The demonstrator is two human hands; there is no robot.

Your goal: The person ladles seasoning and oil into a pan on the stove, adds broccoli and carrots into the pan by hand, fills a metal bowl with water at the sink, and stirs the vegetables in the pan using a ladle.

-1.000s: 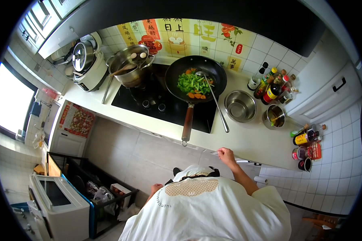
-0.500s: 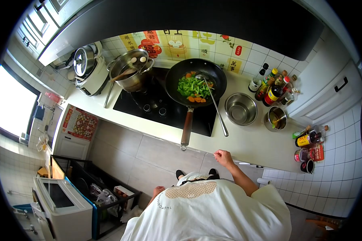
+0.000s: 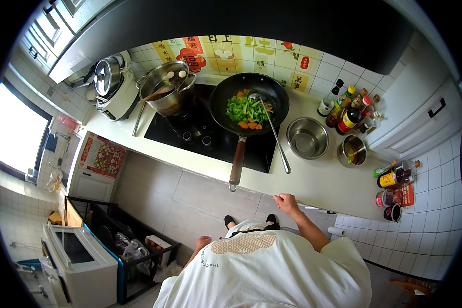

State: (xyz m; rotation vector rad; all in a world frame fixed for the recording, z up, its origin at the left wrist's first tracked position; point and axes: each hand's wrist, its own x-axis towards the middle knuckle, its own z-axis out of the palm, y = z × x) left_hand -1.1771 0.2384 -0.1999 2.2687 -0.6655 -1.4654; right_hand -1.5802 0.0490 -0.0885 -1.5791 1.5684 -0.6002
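My right hand (image 3: 286, 203), loosely curled with nothing visible in it, hangs by the front edge of the counter (image 3: 313, 192). Low beside my shirt, my left hand (image 3: 203, 242) is closed too, partly cut off from sight by my body. Ahead, a black wok (image 3: 278, 92) sits on the cooktop (image 3: 161, 131), its wooden handle pointing toward me. Chopped greens (image 3: 245, 109) and carrot slices (image 3: 249, 125) lie in it. A long-handled metal ladle (image 3: 277, 136) leans in the wok, its handle reaching over the rim. Neither hand touches these.
A steel pot (image 3: 170, 105) with eggs and a wooden spoon stands left of the wok. Right are a metal bowl (image 3: 308, 138), a smaller steel pot (image 3: 352, 151) and several sauce bottles (image 3: 349, 119). A rice cooker (image 3: 119, 100) is far left; a black rack (image 3: 149, 256) stands on the floor.
My left hand has risen very slightly beside my shirt. The view has shifted a little; the wok, ladle and pots stay where they were.
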